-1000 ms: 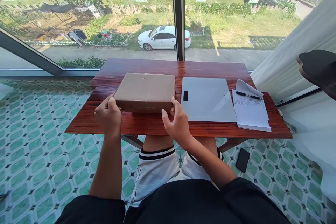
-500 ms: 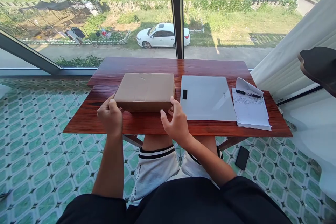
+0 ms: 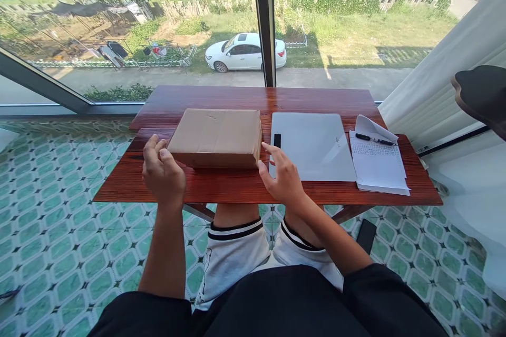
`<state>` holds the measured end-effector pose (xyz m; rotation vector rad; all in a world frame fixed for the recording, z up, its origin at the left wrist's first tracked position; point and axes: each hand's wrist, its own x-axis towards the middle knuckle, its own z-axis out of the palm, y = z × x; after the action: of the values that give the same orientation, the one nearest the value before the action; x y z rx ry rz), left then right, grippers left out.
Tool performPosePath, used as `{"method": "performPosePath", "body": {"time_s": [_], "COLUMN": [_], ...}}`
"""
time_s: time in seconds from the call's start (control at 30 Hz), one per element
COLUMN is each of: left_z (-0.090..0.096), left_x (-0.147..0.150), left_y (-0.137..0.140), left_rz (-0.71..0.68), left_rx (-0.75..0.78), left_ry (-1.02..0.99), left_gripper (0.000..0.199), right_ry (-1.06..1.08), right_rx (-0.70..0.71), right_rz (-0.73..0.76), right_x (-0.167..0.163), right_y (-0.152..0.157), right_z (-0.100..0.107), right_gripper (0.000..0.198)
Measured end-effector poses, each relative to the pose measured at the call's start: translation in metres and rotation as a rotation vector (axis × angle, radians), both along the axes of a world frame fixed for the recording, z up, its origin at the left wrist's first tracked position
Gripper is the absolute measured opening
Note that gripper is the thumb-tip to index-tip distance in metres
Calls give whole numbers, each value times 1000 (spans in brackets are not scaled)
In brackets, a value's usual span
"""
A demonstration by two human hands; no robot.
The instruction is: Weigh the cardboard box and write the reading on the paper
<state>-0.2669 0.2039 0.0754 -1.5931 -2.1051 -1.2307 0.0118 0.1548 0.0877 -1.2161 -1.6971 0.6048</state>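
A closed brown cardboard box [image 3: 216,131] with a taped lid lies on the dark red wooden table [image 3: 221,187]. By its left front corner is my left hand [image 3: 164,172], fingers loosely bent, thumb close to the edge, gripping nothing that I can see. At the right end of the box, my right hand [image 3: 283,175] has thumb and fingers apart, the thumb tip near the front right corner. Whether the fingertips touch the cardboard I cannot tell. A flat silver-grey panel with a small black rectangle [image 3: 310,145] lies to the right, partly behind the right fingers.
Right of the panel are handwritten sheets of paper [image 3: 377,168] with a black pen [image 3: 373,139] across them. A dark phone [image 3: 366,236] lies on the green tiled floor. White curtain [image 3: 446,89] hangs at the right, and a window frame [image 3: 264,21] stands behind the table.
My right hand has moved right, from the box's front right corner to beside its right end. The left fingers have loosened from the left corner. The box has barely shifted.
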Motion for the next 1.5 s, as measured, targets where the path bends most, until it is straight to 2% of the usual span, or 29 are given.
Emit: {"method": "performPosePath", "body": {"time_s": [0.1, 0.17, 0.23, 0.37, 0.4, 0.53, 0.63, 0.7, 0.9, 1.03, 1.2, 1.33, 1.5], "left_z": [4, 14, 28, 53, 57, 65, 66, 63, 46, 35, 14, -4, -18], "left_x": [7, 18, 35, 78, 90, 138, 172, 193, 252, 291, 337, 364, 379], "left_y": [-2, -7, -14, -28, -31, -40, -47, -50, -49, -51, -59, -62, -64], "left_rz": [-47, -101, -183, -365, -422, -703, -927, -1024, -1302, -1530, -1642, -1587, -1461], "left_rx": [276, 461, 571, 652, 717, 742, 735, 749, 808, 733, 563, 406, 214], "left_ry": [57, 181, 302, 418, 434, 481, 488, 512, 722, 866, 909, 964, 1010], "left_gripper": [58, 59, 50, 33, 31, 31, 24, 21, 29, 30, 30, 34, 40], "right_ry": [-38, -71, -107, -170, -182, -223, -252, -272, -354, -432, -601, -779, -960], "right_rx": [54, 87, 113, 173, 185, 208, 218, 224, 226, 238, 214, 130, -23], "right_rz": [-35, -56, -79, -135, -155, -224, -260, -286, -380, -455, -575, -655, -657], "right_x": [16, 28, 39, 62, 68, 92, 110, 122, 158, 191, 245, 287, 322], "right_y": [1, 1, 2, 2, 3, 6, 9, 11, 18, 22, 24, 25, 30], "right_z": [7, 11, 15, 20, 21, 24, 26, 27, 29, 28, 19, 4, -17], "right_gripper": [38, 33, 29, 22, 21, 20, 21, 21, 25, 27, 32, 36, 36]}}
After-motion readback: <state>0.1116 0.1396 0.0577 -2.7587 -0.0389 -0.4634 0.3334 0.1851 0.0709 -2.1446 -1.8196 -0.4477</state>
